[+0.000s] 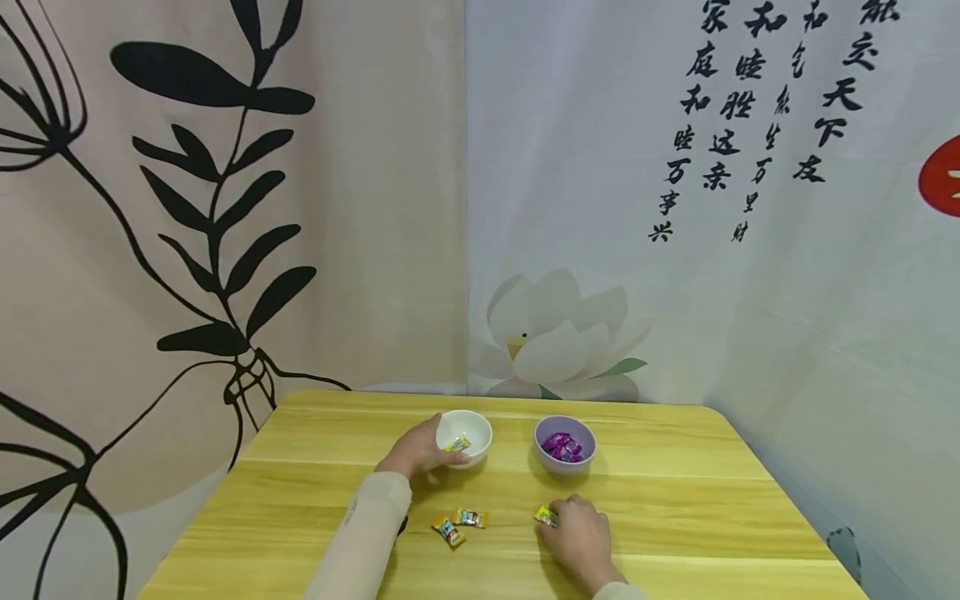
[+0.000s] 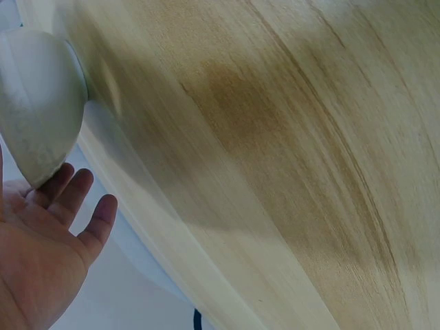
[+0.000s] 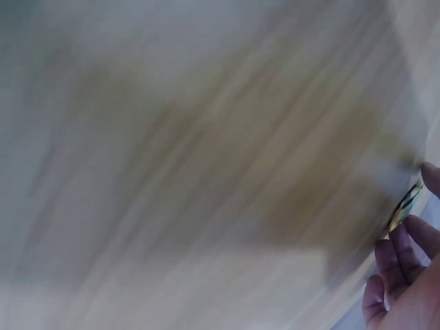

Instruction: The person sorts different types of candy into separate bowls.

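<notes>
My left hand (image 1: 418, 450) grips the left side of a white bowl (image 1: 482, 446), thumb at the near rim. In the left wrist view the fingers lie against the outside of this bowl (image 2: 45, 100). One yellow-wrapped candy (image 1: 457, 445) lies inside it. With my right hand (image 1: 581, 540) I pinch another yellow-wrapped candy (image 1: 546, 516), low over the table; the right wrist view shows this candy (image 3: 405, 206) between thumb and fingers. Two more wrapped candies, an upper one (image 1: 470, 518) and a lower one (image 1: 448, 532), lie on the table between my hands.
A purple bowl (image 1: 542, 450) with several purple-wrapped candies (image 1: 562, 447) stands right of the white bowl. Both bowls are near the far edge of the wooden table (image 1: 697, 500). Behind it hangs a printed cloth backdrop (image 1: 390, 208).
</notes>
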A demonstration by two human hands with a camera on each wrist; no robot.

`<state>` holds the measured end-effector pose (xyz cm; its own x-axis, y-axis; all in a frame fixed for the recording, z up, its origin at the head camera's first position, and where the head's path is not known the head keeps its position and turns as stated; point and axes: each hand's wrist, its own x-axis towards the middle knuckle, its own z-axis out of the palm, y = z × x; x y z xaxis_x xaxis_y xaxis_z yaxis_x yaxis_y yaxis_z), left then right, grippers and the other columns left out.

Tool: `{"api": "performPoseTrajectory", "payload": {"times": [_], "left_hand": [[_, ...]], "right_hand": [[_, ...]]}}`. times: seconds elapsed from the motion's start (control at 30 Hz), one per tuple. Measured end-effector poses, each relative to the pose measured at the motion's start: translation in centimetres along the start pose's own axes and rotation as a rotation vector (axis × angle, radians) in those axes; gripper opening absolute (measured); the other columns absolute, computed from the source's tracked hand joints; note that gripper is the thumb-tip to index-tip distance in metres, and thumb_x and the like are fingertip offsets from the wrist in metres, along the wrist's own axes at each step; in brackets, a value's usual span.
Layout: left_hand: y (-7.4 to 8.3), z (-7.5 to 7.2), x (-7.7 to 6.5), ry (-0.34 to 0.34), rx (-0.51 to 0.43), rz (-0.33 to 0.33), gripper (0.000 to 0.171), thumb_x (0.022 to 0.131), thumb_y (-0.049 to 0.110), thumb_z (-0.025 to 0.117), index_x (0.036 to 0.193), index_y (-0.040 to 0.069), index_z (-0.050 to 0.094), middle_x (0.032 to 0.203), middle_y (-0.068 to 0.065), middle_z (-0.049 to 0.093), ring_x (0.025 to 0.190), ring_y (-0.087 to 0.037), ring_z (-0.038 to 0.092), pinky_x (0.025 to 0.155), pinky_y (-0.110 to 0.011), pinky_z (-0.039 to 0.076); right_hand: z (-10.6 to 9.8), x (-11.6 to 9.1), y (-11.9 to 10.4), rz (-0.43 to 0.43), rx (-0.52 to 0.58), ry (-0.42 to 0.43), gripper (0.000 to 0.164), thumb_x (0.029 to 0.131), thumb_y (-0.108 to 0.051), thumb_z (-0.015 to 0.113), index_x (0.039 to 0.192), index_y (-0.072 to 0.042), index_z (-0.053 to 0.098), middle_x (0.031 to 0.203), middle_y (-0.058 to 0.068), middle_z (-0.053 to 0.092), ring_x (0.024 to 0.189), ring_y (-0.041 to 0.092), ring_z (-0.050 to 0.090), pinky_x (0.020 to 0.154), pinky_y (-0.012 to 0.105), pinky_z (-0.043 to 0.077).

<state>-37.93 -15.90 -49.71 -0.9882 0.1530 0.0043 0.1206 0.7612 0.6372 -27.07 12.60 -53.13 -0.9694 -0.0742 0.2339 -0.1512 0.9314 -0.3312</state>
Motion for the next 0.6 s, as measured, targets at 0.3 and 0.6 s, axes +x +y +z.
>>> {"api": "performPoseTrajectory", "payload": {"times": [0.3,0.6], "left_hand": [[0.0,-0.3,0.0,0.0,0.019,0.003,0.11,0.072,0.052,0.085,0.151,-0.004,0.033,0.141,-0.021,0.051,0.121,-0.036,0.053,0.101,-0.053,0.042],[0.1,-0.1,-0.1,-0.012,0.009,0.003,0.109,0.073,0.052,0.085,0.152,-0.003,0.032,0.143,-0.02,0.049,0.124,-0.037,0.051,0.102,-0.054,0.041]], "right_hand": [[-0.1,-0.1,1.5,-0.085,-0.018,-0.003,0.023,0.081,-0.029,0.079,0.096,-0.012,0.077,0.083,-0.002,0.059,0.077,0.021,0.056,0.062,0.038,0.039],[0.1,0.1,1.8,-0.128,-0.041,0.018,0.018,0.082,-0.028,0.077,0.093,-0.013,0.077,0.082,-0.003,0.06,0.076,0.02,0.058,0.062,0.039,0.04]]}}
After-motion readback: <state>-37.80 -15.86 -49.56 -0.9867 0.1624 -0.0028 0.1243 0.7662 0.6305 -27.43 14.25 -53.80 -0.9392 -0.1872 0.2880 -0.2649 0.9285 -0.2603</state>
